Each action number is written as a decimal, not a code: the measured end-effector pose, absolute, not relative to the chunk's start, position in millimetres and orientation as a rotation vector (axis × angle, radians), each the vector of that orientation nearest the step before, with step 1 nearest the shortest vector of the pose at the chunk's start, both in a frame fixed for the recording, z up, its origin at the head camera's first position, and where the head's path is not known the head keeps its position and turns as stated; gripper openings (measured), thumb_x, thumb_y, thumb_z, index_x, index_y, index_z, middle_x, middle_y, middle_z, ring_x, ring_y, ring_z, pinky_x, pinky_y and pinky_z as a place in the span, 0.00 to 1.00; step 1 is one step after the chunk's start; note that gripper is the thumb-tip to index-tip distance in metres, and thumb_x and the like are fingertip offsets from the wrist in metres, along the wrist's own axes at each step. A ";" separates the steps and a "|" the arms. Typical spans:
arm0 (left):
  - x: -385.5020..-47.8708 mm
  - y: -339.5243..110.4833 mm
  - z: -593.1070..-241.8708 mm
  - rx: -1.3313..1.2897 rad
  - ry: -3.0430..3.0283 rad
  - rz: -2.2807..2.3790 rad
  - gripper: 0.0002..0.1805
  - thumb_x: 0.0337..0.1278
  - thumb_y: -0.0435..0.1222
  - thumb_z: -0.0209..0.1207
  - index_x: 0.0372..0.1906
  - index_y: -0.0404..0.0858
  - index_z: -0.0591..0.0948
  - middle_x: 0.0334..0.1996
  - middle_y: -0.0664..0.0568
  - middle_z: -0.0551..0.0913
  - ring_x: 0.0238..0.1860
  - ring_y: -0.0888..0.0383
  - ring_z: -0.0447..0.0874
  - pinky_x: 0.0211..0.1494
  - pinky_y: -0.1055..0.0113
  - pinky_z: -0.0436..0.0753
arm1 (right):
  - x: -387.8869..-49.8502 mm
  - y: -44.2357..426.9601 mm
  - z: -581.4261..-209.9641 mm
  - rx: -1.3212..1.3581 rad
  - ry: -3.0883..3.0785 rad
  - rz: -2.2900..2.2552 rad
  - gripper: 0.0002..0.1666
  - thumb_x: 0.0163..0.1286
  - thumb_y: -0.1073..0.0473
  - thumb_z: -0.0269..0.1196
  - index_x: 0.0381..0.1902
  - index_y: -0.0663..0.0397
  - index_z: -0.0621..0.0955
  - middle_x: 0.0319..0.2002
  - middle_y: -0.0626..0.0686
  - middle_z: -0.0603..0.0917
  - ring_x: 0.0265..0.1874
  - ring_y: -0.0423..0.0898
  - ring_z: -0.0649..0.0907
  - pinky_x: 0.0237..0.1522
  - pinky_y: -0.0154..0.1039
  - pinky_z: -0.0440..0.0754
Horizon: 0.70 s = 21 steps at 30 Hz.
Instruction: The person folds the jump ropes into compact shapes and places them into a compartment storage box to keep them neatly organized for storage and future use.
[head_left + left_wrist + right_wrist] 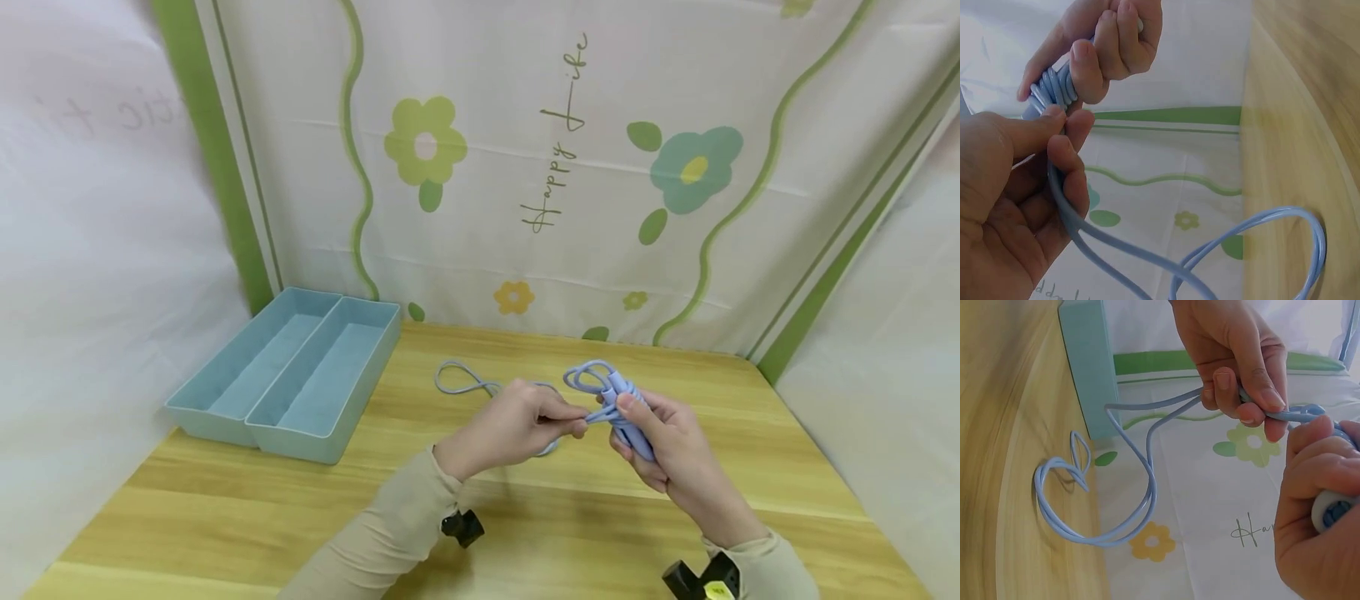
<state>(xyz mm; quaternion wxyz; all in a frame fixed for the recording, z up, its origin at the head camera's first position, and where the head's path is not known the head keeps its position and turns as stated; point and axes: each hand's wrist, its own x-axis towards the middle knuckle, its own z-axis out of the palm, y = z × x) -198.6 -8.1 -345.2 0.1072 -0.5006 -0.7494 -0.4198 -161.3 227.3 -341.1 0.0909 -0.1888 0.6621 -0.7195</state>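
Observation:
A light blue jump rope (637, 442) is in my right hand (675, 446), which grips its two handles together with cord wound several times around them. In the right wrist view a round handle end (1332, 511) pokes out of that fist. My left hand (506, 421), close by on the left, pinches the doubled cord between thumb and fingers. The wound coils (1057, 87) show between both hands in the left wrist view. From the left hand the loose cord (1147, 475) hangs down, and its far loop lies on the table.
Two light blue open trays (326, 379) stand side by side at the table's left. A white curtain (480, 217) with printed flowers rises behind the wooden table (247, 517), with white sheets at both sides.

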 end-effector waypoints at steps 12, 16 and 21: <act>-207.4 -15.4 -345.1 -1.641 -2.192 -1.330 0.07 0.65 0.32 0.62 0.40 0.35 0.89 0.28 0.59 0.85 0.21 0.70 0.70 0.22 0.76 0.72 | -160.6 228.3 -339.3 -0.742 1.882 -2.076 0.17 0.82 0.63 0.42 0.45 0.71 0.75 0.19 0.54 0.76 0.04 0.47 0.54 -0.01 0.40 0.50; -213.4 -17.4 -348.3 -1.654 -2.180 -1.366 0.07 0.66 0.32 0.61 0.39 0.36 0.89 0.28 0.59 0.85 0.21 0.68 0.71 0.22 0.76 0.72 | -160.6 228.6 -340.7 -0.740 1.833 -2.079 0.18 0.83 0.63 0.42 0.45 0.70 0.76 0.20 0.54 0.76 0.04 0.48 0.53 -0.01 0.42 0.49; -219.3 -19.9 -353.0 -1.663 -2.164 -1.430 0.08 0.66 0.32 0.61 0.42 0.36 0.89 0.27 0.59 0.84 0.19 0.68 0.69 0.20 0.74 0.71 | -161.6 228.0 -342.4 -0.756 1.785 -2.096 0.19 0.83 0.63 0.40 0.46 0.71 0.76 0.20 0.54 0.76 0.04 0.48 0.53 -0.01 0.43 0.49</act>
